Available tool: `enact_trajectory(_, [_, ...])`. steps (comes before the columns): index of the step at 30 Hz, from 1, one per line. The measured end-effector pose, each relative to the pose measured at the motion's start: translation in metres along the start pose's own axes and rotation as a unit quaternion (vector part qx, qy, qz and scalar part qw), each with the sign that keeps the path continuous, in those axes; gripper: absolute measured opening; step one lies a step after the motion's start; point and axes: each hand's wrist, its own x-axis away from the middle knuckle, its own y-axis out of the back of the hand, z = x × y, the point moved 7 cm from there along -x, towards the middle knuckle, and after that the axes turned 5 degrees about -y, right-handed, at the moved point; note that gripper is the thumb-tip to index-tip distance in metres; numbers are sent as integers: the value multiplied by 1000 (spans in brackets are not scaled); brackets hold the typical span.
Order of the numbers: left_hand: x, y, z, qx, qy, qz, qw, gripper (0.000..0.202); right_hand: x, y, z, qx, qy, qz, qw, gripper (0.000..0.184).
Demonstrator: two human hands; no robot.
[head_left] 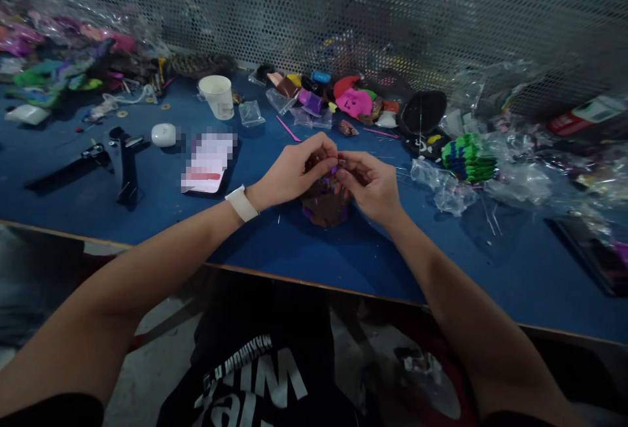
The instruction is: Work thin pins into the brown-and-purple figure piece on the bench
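Note:
A dark brown modelled figure with purple bits (324, 208) rests on the blue table in front of me; it looks like soft clay. My left hand (307, 169) curls over its upper left side, thumb and fingers closed near the top. From the other side my right hand (369, 182) meets it, fingertips pinched together. Between the two sets of fingertips shows a small purple piece (334, 170). Which fingers carry its weight is hard to make out, and the fingers hide much of the figure's top.
Left of my hands lie a phone (209, 162), a white earbud case (163, 135), a black folding stand (120, 165) and a paper cup (217, 97). Coloured clay lumps (356, 101), a green-and-blue piece (470, 157) and plastic bags (444, 185) line the back by a perforated metal panel (304, 15).

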Motion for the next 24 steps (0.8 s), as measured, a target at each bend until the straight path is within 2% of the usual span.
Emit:
enact_trajectory(3, [0, -1, -4, -26, -26, 14, 999, 9, 0, -1, 3, -15, 0, 0, 1000, 41])
enact_trajectory(9, [0, -3, -10, -46, -66, 29, 996, 12, -1, -3, 9, -13, -2, -2, 1000, 40])
enact_trajectory(11, [0, 0, -9, -62, -60, 17, 996, 18, -3, 6, 6, -9, 6, -29, 1000, 40])
enact_trajectory(16, [-3, 13, 3, -104, -23, -32, 994, 22, -12, 42, -7, -12, 36, -115, 993, 42])
enact_trajectory(19, [-4, 18, 11, -131, -5, -42, 991, 21, -15, 53, -16, -39, -3, -146, 988, 46])
enact_trajectory(24, [-6, 18, 13, -167, 19, -16, 986, 12, -13, 45, -24, -128, -93, -169, 973, 51])
